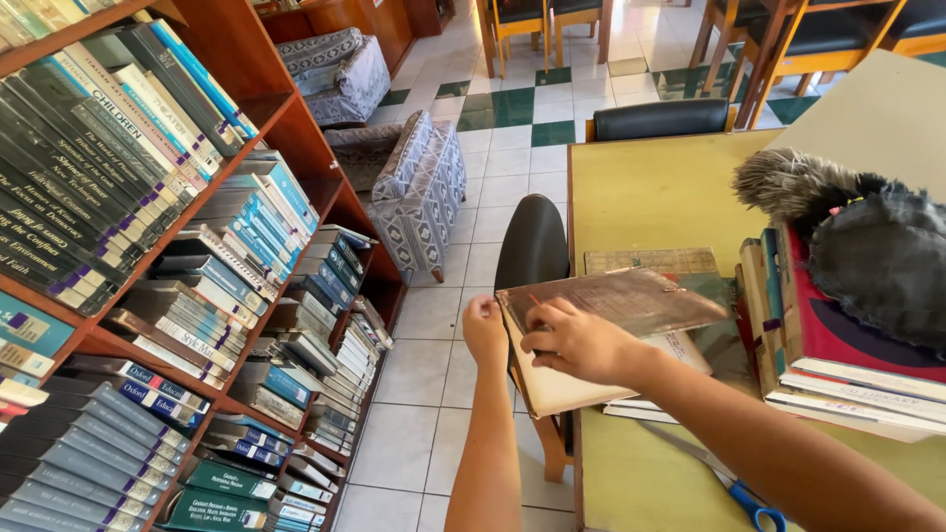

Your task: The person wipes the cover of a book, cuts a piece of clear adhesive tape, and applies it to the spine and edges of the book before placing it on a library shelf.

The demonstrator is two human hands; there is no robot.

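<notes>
An old book with a worn brown cover (621,296) lies at the near left corner of a yellow-green table (655,192), jutting out over the edge. Its cover is lifted a little above the cream pages (552,384). My left hand (484,330) pinches the book's left corner. My right hand (576,342) reaches across from the right and rests on the cover's front edge, fingers curled over it. Under the book lie other flat books and papers.
A stack of books (838,345) with a grey duster and dark cloth (867,246) on top sits at the right. Blue-handled scissors (734,488) lie near the table's front. A dark chair (532,246) stands by the table. A full wooden bookshelf (177,276) fills the left; patterned seats (419,187) stand beyond.
</notes>
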